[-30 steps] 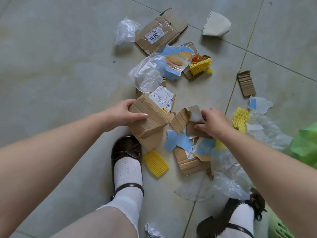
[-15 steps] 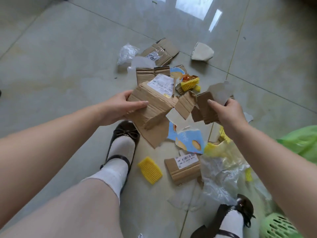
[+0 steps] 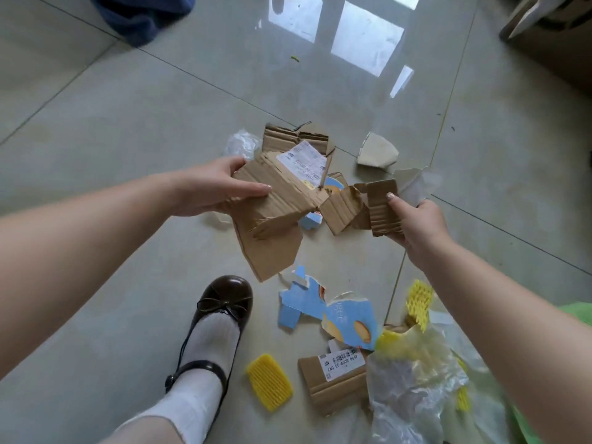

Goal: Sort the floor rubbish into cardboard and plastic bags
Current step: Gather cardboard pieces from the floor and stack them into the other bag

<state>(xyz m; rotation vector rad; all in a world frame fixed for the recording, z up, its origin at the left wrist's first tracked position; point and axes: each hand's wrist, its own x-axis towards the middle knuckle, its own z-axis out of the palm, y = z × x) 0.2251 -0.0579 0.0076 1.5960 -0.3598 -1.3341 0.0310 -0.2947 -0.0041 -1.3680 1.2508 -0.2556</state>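
Tiled floor (image 3: 128, 129): scattered rubbish. Large torn cardboard sheet (image 3: 272, 216), bearing a white label: held above the floor, left hand (image 3: 217, 190) clamped on its left edge, thumb on top. Clear plastic bag (image 3: 413, 389): on the floor at lower right. Blue printed card (image 3: 336, 315): flat beneath the sheet. Small cardboard pieces (image 3: 381, 209): pinched in the closed right hand (image 3: 416, 222). Yellow foam pad (image 3: 269, 382): beside the shoe (image 3: 221, 312).

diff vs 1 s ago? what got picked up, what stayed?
Both hands rose off the floor with cardboard. The left hand kept its labelled cardboard sheet; the right hand lifted the small cardboard scraps it was gathering. Uncovered below: the blue carton piece. Unmoved: yellow foam pad, barcoded cardboard, plastic film.
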